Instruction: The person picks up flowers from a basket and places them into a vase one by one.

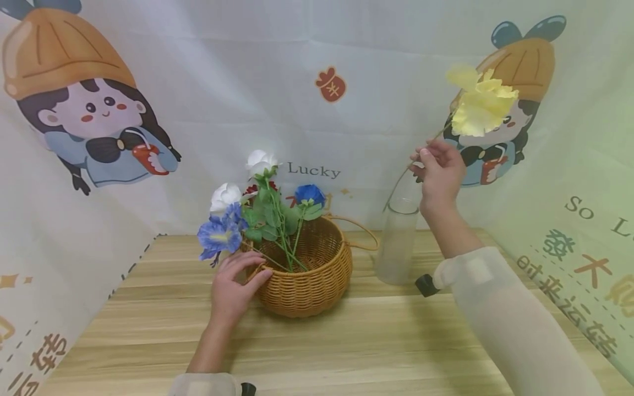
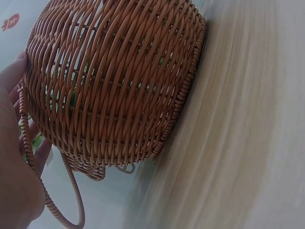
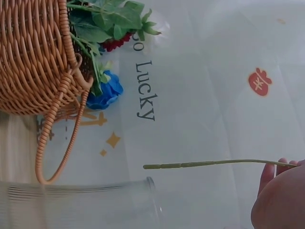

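Flowers [image 1: 267,213] in white, red and blue already sit in the basket [image 1: 307,290], near the middle of the frame, its rim gripped by my left hand [image 1: 236,286]. What seems left is the yellow flower [image 1: 482,111], upper right: my right hand [image 1: 442,175] pinches its stem, the lower end just beside the clear vase's [image 1: 398,247] mouth, in neither container yet.

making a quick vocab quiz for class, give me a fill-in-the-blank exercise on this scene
1. The right hand holds a ____ flower by its stem.
2. In the head view, the vase stands to the ____ of the basket.
3. In that view, the basket's bloom nearest the vase is ____.

Missing words: yellow; right; blue.
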A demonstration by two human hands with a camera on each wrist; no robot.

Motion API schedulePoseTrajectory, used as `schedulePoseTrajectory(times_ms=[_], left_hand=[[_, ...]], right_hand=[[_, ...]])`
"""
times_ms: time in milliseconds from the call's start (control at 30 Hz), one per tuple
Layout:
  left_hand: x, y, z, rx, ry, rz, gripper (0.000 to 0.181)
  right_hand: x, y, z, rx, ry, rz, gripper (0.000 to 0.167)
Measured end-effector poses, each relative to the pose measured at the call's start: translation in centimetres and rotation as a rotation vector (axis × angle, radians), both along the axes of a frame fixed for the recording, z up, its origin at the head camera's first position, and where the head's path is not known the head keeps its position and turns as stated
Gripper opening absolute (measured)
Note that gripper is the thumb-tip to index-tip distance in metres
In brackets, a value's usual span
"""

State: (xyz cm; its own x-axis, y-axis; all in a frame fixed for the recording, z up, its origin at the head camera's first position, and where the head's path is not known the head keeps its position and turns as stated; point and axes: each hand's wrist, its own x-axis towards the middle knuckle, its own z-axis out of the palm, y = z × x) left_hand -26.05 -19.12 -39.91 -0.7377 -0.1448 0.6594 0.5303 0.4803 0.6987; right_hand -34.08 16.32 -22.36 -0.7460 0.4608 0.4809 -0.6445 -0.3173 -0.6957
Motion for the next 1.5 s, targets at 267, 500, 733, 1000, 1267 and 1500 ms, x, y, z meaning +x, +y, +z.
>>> schedulePoseTrajectory(times_ms=[267, 500, 733, 1000, 1267, 1500], left_hand=[[-0.1, -0.3, -0.1, 0.008, 0.015, 0.006, 0.030], [-0.2, -0.5, -0.4, 0.012, 0.029, 0.006, 0.028], [-0.3, -0.5, -0.7, 0.011, 0.023, 0.011, 0.030], [-0.2, -0.4, -0.6, 0.009, 0.013, 0.007, 0.029], [-0.3, -0.2, -0.6, 0.006, 0.055, -0.006, 0.029], [-0.2, -0.1, -0.5, -0.001, 0.061, -0.006, 0.028]], right_hand=[[0.2, 0.8, 0.9, -0.036, -0.005, 0.001, 0.015], [-0.2, 1.5, 0.4, -0.037, -0.019, -0.016, 0.016], [-0.4, 2.0, -1.2, -0.039, -0.096, -0.010, 0.017], [-0.8, 2.2, -3.2, 0.012, -0.174, -0.040, 0.018], [-0.9, 1.9, -4.9, 0.096, -0.182, -0.053, 0.027], [-1.1, 1.8, -6.0, 0.140, -0.214, -0.078, 0.026]])
